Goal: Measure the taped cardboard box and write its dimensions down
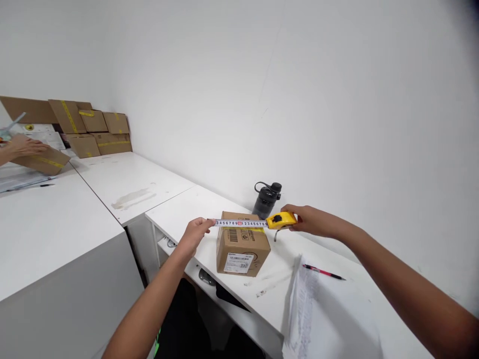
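A small brown cardboard box (242, 247) with a white label stands on the white desk (187, 209). Over its top runs the white blade of a tape measure (241, 223). My left hand (196, 234) pinches the blade's free end at the box's left side. My right hand (307, 219) grips the yellow tape measure case (281, 220) just past the box's right edge. Both hands are closed on the tape.
A black water bottle (267, 199) stands behind the box by the wall. A red pen (324, 272) and sheets of paper (322, 314) lie at right. Far left, another person's hand (24, 147) rests on a box, with stacked cardboard boxes (95, 129) behind.
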Demonstrator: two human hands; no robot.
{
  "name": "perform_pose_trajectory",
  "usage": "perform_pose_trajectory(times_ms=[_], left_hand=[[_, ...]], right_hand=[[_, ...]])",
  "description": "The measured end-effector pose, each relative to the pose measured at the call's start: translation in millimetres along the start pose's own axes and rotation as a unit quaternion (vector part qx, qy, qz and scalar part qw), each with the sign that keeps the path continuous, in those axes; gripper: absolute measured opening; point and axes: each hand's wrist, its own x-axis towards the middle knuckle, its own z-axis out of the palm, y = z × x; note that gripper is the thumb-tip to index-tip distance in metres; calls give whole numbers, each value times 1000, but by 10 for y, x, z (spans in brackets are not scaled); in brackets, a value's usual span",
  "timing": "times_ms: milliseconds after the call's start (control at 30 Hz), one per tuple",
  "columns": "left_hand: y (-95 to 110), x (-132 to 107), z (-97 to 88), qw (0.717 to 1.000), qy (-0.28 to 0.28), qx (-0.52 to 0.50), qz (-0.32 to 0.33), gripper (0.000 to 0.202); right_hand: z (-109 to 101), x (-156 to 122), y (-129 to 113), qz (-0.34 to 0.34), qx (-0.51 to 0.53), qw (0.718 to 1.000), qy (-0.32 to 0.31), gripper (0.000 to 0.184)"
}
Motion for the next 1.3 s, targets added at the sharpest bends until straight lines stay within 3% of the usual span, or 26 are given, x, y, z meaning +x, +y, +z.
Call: perform_pose_trajectory(times_ms=[100, 167, 233, 400, 533, 700, 867, 1000, 1067, 1133, 1233, 1300], left_hand=[[-9, 158, 60, 990, -99, 96, -11, 42], [-11, 217, 140, 976, -154, 153, -6, 46], [-4, 254, 214, 963, -173, 208, 4, 47], [-17, 311, 272, 953, -182, 244, -6, 53], [-37, 361, 154, 959, -197, 204, 4, 47], [138, 366, -9, 959, -53, 270, 61, 37], [350, 26, 279, 923, -57, 328, 194, 39], [409, -296, 483, 880, -140, 354, 285, 42], [427, -397, 511, 876, -188, 350, 275, 43], [456, -450, 521, 891, -225, 319, 230, 45], [524, -450, 547, 931, -234, 235, 151, 49], [580, -414, 574, 943, -245, 192, 119, 51]], right_hand=[[18, 139, 119, -12, 46, 997, -54, 36], [57, 161, 102, -22, 58, 997, -55, 39], [82, 144, 58, -16, 46, 998, -39, 41], [88, 63, 23, -31, 40, 999, -11, 43], [71, -134, 29, -31, 24, 999, 22, 37], [123, -555, -52, -65, 16, 995, 75, 27], [269, -653, -235, -116, 21, 987, 105, 30], [304, -611, -335, -151, 15, 979, 134, 28], [316, -621, -364, -175, 21, 973, 152, 29], [348, -644, -386, -209, 14, 960, 184, 34], [429, -682, -416, -248, -19, 936, 250, 39], [487, -704, -435, -258, -32, 921, 290, 42]])
